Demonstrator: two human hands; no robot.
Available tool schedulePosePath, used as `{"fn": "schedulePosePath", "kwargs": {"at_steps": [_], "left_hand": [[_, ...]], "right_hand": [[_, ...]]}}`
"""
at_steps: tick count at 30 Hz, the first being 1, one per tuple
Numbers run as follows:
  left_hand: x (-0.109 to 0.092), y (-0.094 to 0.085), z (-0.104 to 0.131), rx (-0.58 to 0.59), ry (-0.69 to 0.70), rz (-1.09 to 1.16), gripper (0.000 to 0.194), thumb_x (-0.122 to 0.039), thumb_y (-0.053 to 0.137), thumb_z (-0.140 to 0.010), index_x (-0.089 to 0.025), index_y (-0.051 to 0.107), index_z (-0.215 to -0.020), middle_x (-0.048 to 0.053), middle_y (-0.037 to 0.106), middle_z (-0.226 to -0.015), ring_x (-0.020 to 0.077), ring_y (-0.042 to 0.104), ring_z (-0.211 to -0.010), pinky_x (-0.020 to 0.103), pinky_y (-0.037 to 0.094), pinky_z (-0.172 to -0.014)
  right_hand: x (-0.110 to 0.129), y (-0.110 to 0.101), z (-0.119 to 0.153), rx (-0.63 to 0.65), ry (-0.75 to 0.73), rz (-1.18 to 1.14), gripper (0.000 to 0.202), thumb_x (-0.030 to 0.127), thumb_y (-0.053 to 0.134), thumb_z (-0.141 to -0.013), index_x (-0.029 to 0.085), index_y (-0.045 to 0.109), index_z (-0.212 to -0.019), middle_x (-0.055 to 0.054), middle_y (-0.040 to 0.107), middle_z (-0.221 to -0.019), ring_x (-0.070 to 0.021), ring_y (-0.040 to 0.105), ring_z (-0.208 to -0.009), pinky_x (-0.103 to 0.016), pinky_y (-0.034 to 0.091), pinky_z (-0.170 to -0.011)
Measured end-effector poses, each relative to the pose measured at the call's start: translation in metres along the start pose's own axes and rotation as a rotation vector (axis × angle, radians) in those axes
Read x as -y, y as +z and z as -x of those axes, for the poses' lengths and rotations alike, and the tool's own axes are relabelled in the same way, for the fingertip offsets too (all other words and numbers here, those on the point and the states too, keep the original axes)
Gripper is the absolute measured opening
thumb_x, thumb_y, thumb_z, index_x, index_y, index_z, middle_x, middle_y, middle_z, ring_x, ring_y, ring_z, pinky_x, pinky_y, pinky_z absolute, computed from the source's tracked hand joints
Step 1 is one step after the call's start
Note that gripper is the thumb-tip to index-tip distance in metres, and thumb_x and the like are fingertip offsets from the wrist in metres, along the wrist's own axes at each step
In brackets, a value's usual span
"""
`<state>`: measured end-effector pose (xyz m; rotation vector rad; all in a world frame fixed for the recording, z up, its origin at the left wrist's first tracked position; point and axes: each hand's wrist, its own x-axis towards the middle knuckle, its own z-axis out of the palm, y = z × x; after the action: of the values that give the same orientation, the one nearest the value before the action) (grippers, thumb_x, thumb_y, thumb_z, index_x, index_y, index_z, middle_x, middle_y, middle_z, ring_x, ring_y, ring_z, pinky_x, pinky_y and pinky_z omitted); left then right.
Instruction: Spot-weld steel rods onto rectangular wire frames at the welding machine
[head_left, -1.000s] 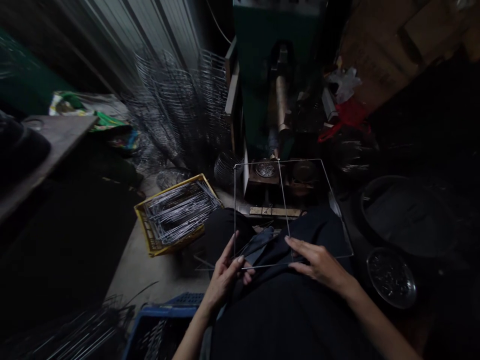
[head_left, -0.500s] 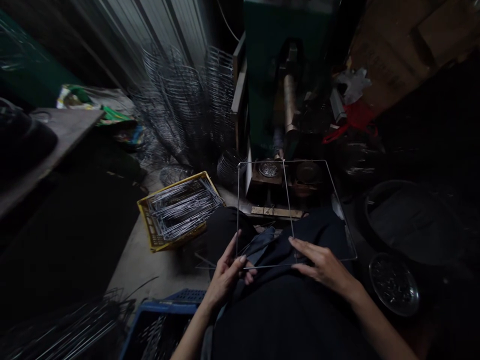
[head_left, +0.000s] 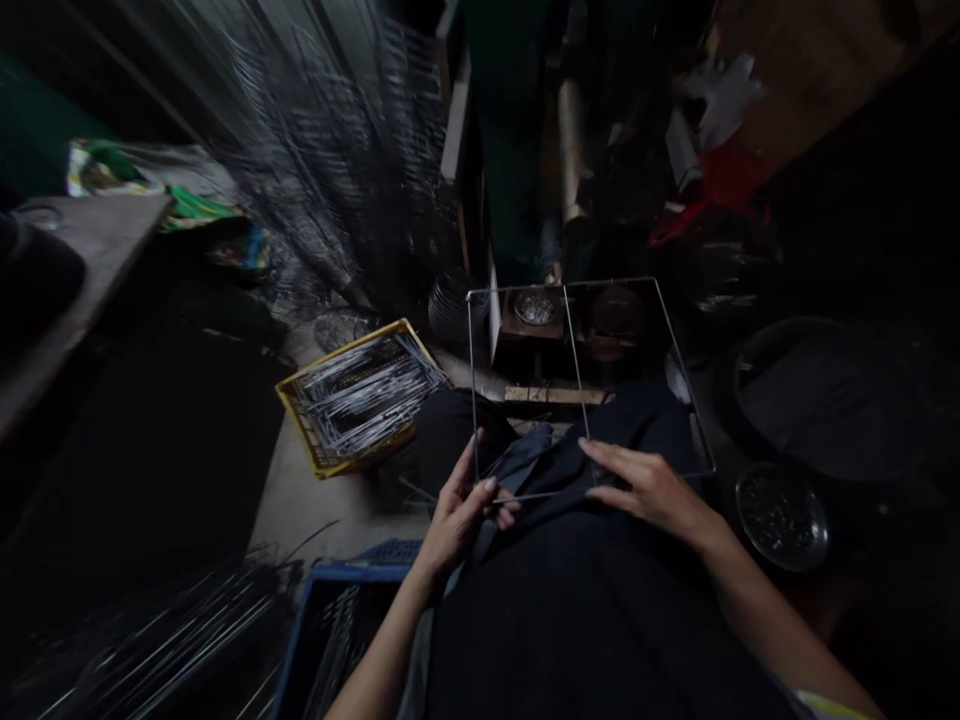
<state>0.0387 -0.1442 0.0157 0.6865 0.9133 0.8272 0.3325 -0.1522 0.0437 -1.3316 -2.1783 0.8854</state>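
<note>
1. Keep the wire frame (head_left: 472, 380) level with a light, even hold. The left hand (head_left: 452, 520) pinches it at its near left corner, between thumb and fingers; a firm grip there should stop it twisting.
2. The right hand (head_left: 656, 490) pinches the crossbar (head_left: 576, 360) near its near end, thumb and forefinger parted along the wire. Best to hold it square to the near edge, and to move both hands together so the crossbar does not skew.
3. The frame lies above the lap, its far edge out by the machine's rod tip (head_left: 553, 272). Whether they touch, I cannot tell; fingers do well to stay at the near edge.
4. Count: one frame, one crossbar, two hands.
5. One yellow crate (head_left: 291, 415), wires (head_left: 364, 395) inside its rim, too tangled to number; one blue crate (head_left: 352, 573); one round dish (head_left: 784, 515) of small pieces, uncountable here.
</note>
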Motion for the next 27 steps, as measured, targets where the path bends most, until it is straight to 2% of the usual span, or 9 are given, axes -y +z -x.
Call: {"fn": "schedulePosePath", "kwargs": {"at_steps": [5, 11, 17, 20, 22, 24, 27], "left_hand": [[0.002, 0.004, 0.000, 0.008, 0.004, 0.013, 0.087, -0.029, 0.061, -0.089, -0.027, 0.004, -0.154, 0.008, 0.073, -0.078, 0.0181, 0.066, -0.058, 0.029, 0.052, -0.056], [0.000, 0.006, 0.000, -0.011, 0.012, 0.012, 0.084, -0.028, 0.060, -0.090, -0.027, 0.006, -0.154, 0.007, 0.073, -0.077, 0.0178, 0.066, -0.058, 0.028, 0.051, -0.055], [0.009, 0.001, -0.004, 0.000, -0.011, 0.032, 0.090, -0.032, 0.063, -0.087, -0.030, 0.003, -0.154, 0.006, 0.074, -0.078, 0.0182, 0.067, -0.059, 0.029, 0.052, -0.055], [0.015, -0.004, -0.009, 0.011, -0.006, 0.028, 0.092, -0.032, 0.064, -0.086, -0.028, 0.003, -0.154, 0.006, 0.074, -0.077, 0.0182, 0.067, -0.058, 0.027, 0.051, -0.053], [0.013, -0.004, -0.018, 0.010, 0.015, 0.024, 0.091, -0.032, 0.064, -0.086, -0.026, 0.004, -0.154, 0.006, 0.073, -0.076, 0.0176, 0.067, -0.057, 0.027, 0.050, -0.053], [0.003, -0.004, -0.035, 0.002, 0.048, 0.025, 0.091, -0.031, 0.065, -0.085, -0.024, 0.006, -0.154, 0.006, 0.073, -0.075, 0.0167, 0.066, -0.056, 0.025, 0.050, -0.053], [-0.027, -0.002, -0.078, 0.003, 0.130, 0.026, 0.093, -0.028, 0.066, -0.084, -0.023, 0.006, -0.154, 0.004, 0.072, -0.071, 0.0164, 0.067, -0.056, 0.024, 0.051, -0.052]], "right_hand": [[0.002, -0.004, -0.001, 0.025, 0.037, -0.020, 0.071, 0.022, 0.070, -0.084, 0.029, 0.038, -0.147, -0.004, 0.051, -0.142, -0.0218, 0.055, -0.123, -0.035, 0.047, -0.105], [0.004, -0.003, -0.003, 0.002, 0.053, -0.039, 0.069, 0.021, 0.069, -0.084, 0.029, 0.039, -0.146, -0.004, 0.053, -0.139, -0.0199, 0.065, -0.109, -0.033, 0.053, -0.098], [-0.001, 0.003, -0.002, -0.010, 0.026, -0.007, 0.065, 0.024, 0.067, -0.086, 0.026, 0.041, -0.145, -0.007, 0.055, -0.137, -0.0259, 0.057, -0.121, -0.041, 0.050, -0.102], [-0.006, 0.009, 0.000, -0.033, 0.022, 0.013, 0.065, 0.025, 0.064, -0.088, 0.029, 0.038, -0.147, -0.006, 0.055, -0.137, -0.0252, 0.060, -0.117, -0.041, 0.052, -0.099], [-0.014, 0.010, -0.005, -0.067, 0.018, 0.062, 0.067, 0.028, 0.064, -0.088, 0.031, 0.034, -0.148, -0.006, 0.057, -0.135, -0.0226, 0.066, -0.107, -0.038, 0.055, -0.093], [-0.026, 0.006, -0.020, -0.107, 0.017, 0.142, 0.070, 0.032, 0.065, -0.087, 0.031, 0.033, -0.149, -0.005, 0.062, -0.130, -0.0209, 0.069, -0.098, -0.034, 0.057, -0.087], [-0.051, -0.013, -0.064, -0.192, 0.020, 0.264, 0.071, 0.039, 0.070, -0.083, 0.027, 0.040, -0.147, -0.006, 0.069, -0.117, -0.0219, 0.069, -0.097, -0.032, 0.056, -0.083]]}}
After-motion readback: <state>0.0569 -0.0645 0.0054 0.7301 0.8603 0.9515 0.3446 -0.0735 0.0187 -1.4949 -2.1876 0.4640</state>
